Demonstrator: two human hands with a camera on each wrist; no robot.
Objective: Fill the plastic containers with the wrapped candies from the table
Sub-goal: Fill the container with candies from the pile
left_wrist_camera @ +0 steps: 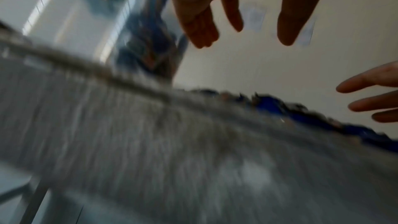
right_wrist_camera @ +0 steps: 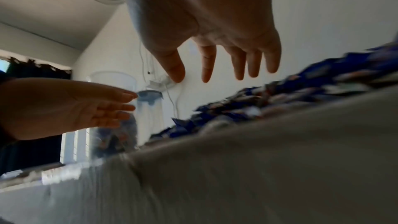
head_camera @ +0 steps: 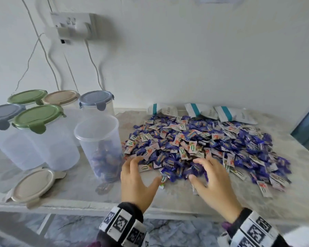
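We see both hands spread over the near edge of a broad heap of wrapped candies (head_camera: 202, 145) on the pale marbled table (head_camera: 168, 196). The left hand (head_camera: 136, 182) has its fingers apart and relaxed, with the fingertips reaching the nearest wrappers and the thumb angled toward the right hand; it holds nothing. The right hand (head_camera: 214, 182) is likewise spread, its fingers lying over the front candies and its thumb pointing back at the left hand, and we see nothing pinched in it. From the wrist views the fingers of both hands hang straight and separated above the table, though those pictures are blurred.

The candies are small flat pillow packs with crimped ends. Most are deep blue-purple, mixed with pale pinkish ones bearing a green oval mark or a red-orange figure. The heap runs from between the hands away toward the wall and out past the right hand.

Just beyond the left hand's outer side stands the open container (head_camera: 98, 147), a clear tall plastic tub holding candies in its lower part. Its beige lid (head_camera: 33, 187) lies flat farther out on that side. Behind these stand closed containers (head_camera: 43, 132) with green, grey-blue and beige lids. Past the heap, white packets (head_camera: 200, 111) with teal stripes lie by the wall.
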